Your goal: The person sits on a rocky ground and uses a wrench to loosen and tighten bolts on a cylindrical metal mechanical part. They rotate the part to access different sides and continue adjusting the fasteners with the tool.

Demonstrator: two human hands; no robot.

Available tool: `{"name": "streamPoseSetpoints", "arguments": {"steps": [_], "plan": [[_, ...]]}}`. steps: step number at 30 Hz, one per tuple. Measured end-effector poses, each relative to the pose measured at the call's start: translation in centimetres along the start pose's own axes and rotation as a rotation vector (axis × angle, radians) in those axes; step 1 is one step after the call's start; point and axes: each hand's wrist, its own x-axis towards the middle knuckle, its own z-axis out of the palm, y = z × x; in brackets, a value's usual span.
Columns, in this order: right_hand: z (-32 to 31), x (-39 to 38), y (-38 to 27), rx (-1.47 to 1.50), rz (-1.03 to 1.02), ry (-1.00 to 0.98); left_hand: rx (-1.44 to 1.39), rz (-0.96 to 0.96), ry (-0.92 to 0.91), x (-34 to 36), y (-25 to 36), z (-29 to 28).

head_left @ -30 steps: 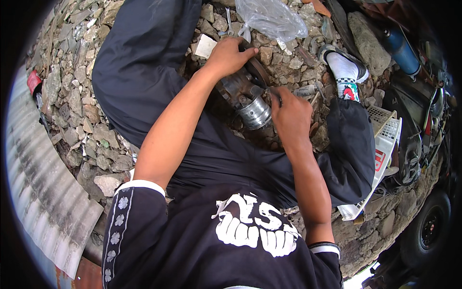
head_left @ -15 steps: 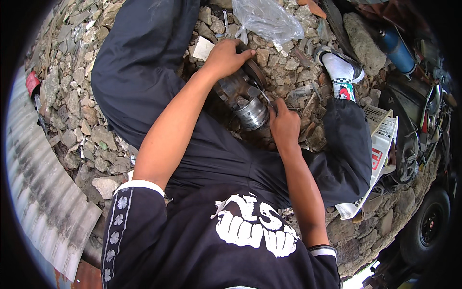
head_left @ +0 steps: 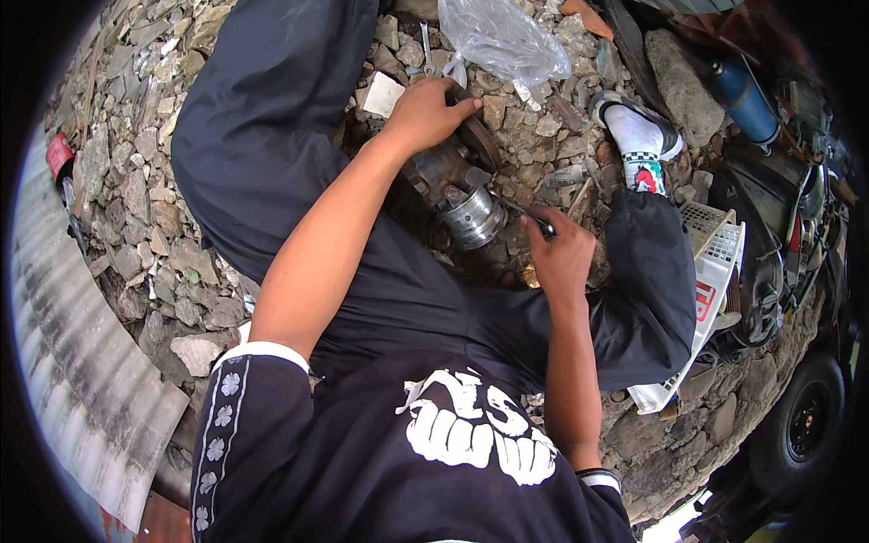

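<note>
A greasy metal machine part [head_left: 444, 167] lies between my legs on the stony ground. It has a dark round disc [head_left: 478, 145] at its far right and a shiny grooved cylinder [head_left: 473, 219] at its near end. My left hand [head_left: 425, 113] is closed over the top of the disc, its thumb on the rim and its other fingers mostly hidden. Just right of the cylinder, my right hand [head_left: 563, 252] grips a thin screwdriver-like tool [head_left: 543, 223] with a dark handle. The tool's shaft points left towards the cylinder; whether its tip touches cannot be made out.
Beyond the part lie a wrench [head_left: 426, 41] and a clear plastic bag [head_left: 502, 41]. To my right are a white plastic basket [head_left: 674, 385], a blue cylinder [head_left: 747, 101] and a wheel [head_left: 804, 418]. Corrugated sheet [head_left: 81, 344] lies at left, with loose stones around.
My right hand has moved right and slightly nearer, drawing the tool back from between the disc and cylinder. My left hand stays on the disc.
</note>
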Motion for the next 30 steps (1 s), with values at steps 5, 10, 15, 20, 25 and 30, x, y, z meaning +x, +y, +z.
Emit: {"name": "streamPoseSetpoints", "arguments": {"steps": [5,10,15,20,25,30], "plan": [[-1.0,-0.2,-3.2,0.163,-0.091,0.185,0.090,-0.009,0.031,0.5,-0.8,0.6],[0.5,0.9,-3.6,0.183,-0.218,0.329,0.044,-0.017,-0.005,0.5,0.0,0.2],[0.8,2.2,-4.0,0.172,-0.326,0.374,0.112,0.004,0.029,0.3,-0.3,0.2],[1.2,3.2,-3.5,0.214,-0.384,0.370,0.078,-0.018,-0.005,0.4,-0.2,0.1],[3.9,2.1,-2.0,0.181,-0.400,0.368,0.016,-0.022,-0.015,0.4,0.1,0.0],[5.1,2.6,-1.5,0.224,-0.395,0.408,0.010,-0.023,-0.012,0.4,-0.1,0.1]]}}
